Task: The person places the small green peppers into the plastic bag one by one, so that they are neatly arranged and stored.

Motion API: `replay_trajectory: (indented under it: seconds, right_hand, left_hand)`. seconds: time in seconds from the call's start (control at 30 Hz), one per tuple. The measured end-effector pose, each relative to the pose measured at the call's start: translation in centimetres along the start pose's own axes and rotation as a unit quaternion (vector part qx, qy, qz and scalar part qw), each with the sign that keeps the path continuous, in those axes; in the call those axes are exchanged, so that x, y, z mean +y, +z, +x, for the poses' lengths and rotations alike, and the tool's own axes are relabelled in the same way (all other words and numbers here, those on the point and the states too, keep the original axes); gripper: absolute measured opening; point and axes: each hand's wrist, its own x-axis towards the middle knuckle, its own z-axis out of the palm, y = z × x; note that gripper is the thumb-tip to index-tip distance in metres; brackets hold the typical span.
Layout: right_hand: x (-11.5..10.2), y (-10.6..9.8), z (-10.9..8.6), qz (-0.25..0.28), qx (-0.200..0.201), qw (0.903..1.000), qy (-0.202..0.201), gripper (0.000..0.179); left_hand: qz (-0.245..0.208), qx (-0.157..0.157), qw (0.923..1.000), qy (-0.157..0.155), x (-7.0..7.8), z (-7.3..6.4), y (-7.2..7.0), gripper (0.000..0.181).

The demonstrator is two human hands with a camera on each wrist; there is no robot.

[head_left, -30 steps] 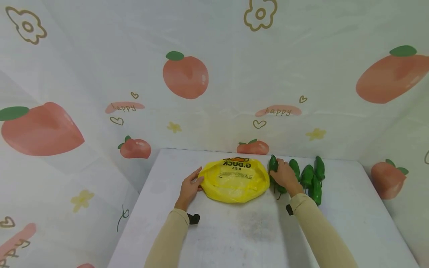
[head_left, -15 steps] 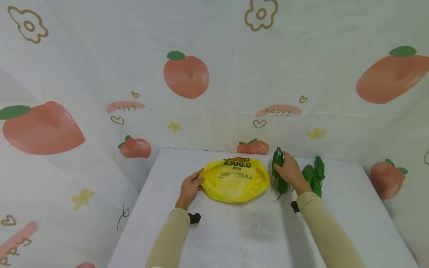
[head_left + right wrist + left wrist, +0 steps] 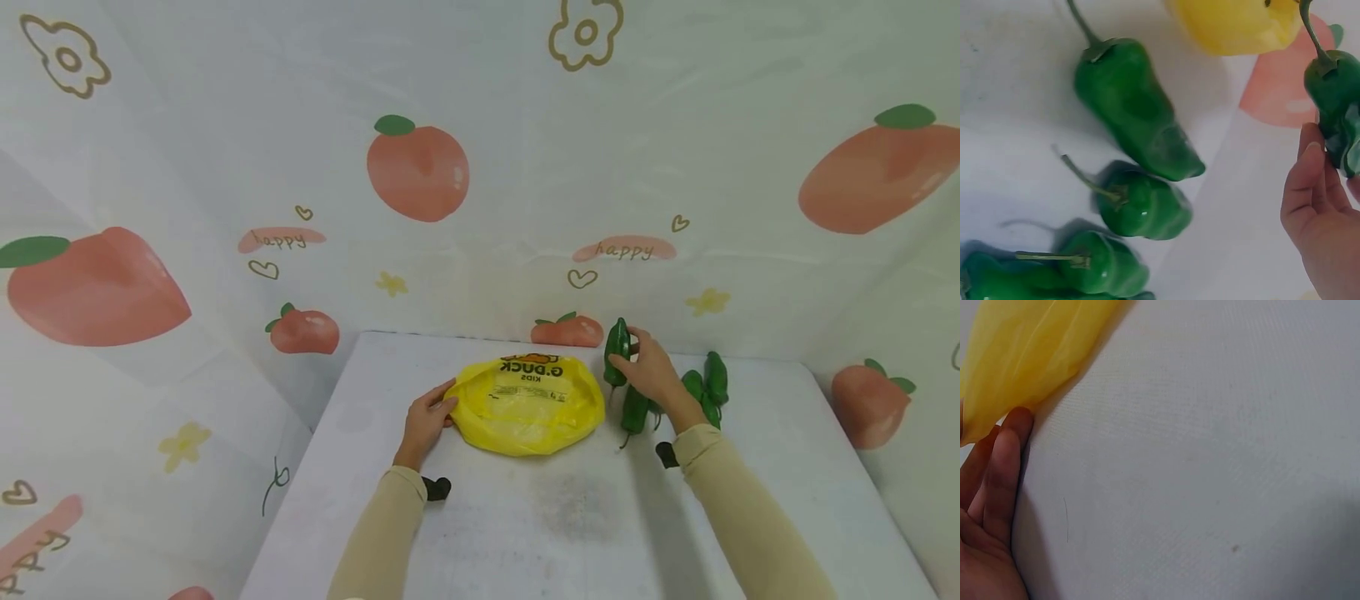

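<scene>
A yellow plastic bag (image 3: 525,417) with G.DUCK KIDS print lies on the white table, its mouth spread toward me in the head view. My left hand (image 3: 424,423) pinches the bag's left edge; in the left wrist view several fingers (image 3: 1004,469) lie behind the yellow film. Just right of the bag, my right hand (image 3: 656,375) holds a green pepper (image 3: 617,354) between thumb and fingers. In the right wrist view this held pepper (image 3: 1329,84) is raised off the table, stem upward in that picture, its far side cut off by the frame.
Several more green peppers lie at the table's back right, one pepper (image 3: 634,410) below my right hand and another (image 3: 716,379) farther right. The right forearm and hand partly cover the group. A white printed cloth (image 3: 480,283) rises behind the table (image 3: 525,533).
My right hand has lifted the pepper up from among the others and shifted slightly right and away from me. The left hand and the bag have stayed almost still.
</scene>
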Motion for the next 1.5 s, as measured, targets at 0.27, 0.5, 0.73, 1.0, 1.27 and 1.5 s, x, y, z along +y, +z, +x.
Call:
replay_trajectory:
  seconds: [0.27,0.5,0.73,1.0,1.27,1.5]
  right_hand:
    - [-1.7,-0.2,-0.2,0.035,-0.035,0.9985,0.022,0.084]
    - [-3.7,0.3,-0.3,0.038,-0.051,0.9977,0.025,0.084]
    - [-4.3,1.4,-0.1,0.033,-0.049,0.9982,-0.008,0.08]
    - [-5.4,2.7,0.2,0.038,-0.059,0.9963,-0.05,0.077]
    - [-6.3,4.5,0.5,0.048,-0.068,0.9942,-0.069,0.07]
    - [-7.2,5.7,0.6,0.067,-0.08,0.994,-0.033,0.07]
  left_hand:
    - [-0.01,0.007,0.9999,-0.006,0.2,-0.1,0.2,0.04]
    - [-0.018,0.013,0.9997,-0.014,0.3,-0.2,0.1,0.039]
    - [-0.012,0.016,0.9997,-0.015,0.2,-0.2,0.3,0.039]
    - [-0.021,0.023,0.9995,-0.004,0.0,-0.1,0.4,0.042]
    - [-0.015,0.019,0.9996,-0.013,0.2,-0.3,0.3,0.041]
    - [-0.009,0.02,0.9997,-0.011,0.4,-0.5,0.2,0.041]
